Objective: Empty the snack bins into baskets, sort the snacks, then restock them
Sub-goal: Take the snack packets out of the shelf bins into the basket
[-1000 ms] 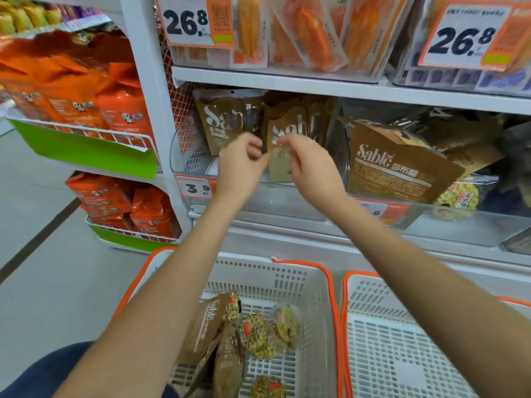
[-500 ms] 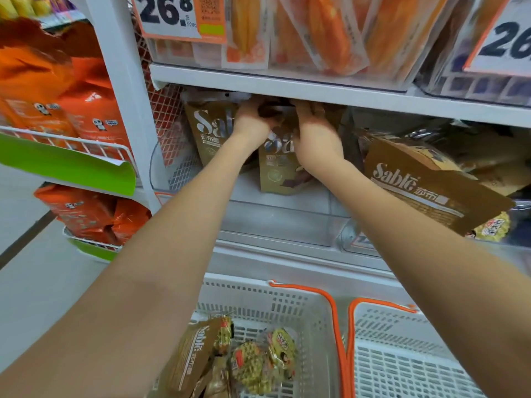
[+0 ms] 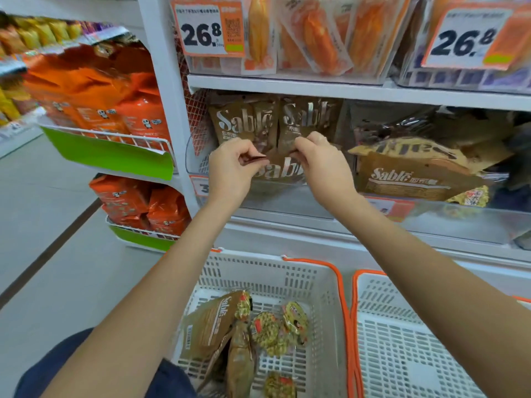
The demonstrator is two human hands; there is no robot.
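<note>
Brown foil Sablé snack pouch (image 3: 283, 170) is sitting in the clear plastic shelf bin (image 3: 287, 202), and both arms are reaching up to it, left hand (image 3: 234, 170) and right hand (image 3: 324, 165) each pinching a top corner with curled fingers, above the white slotted orange-rimmed basket (image 3: 324, 282).

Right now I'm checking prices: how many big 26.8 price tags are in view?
2: one 26.8 tag at the upper shelf's left end, another at its right. Others may lie outside the view.
</note>
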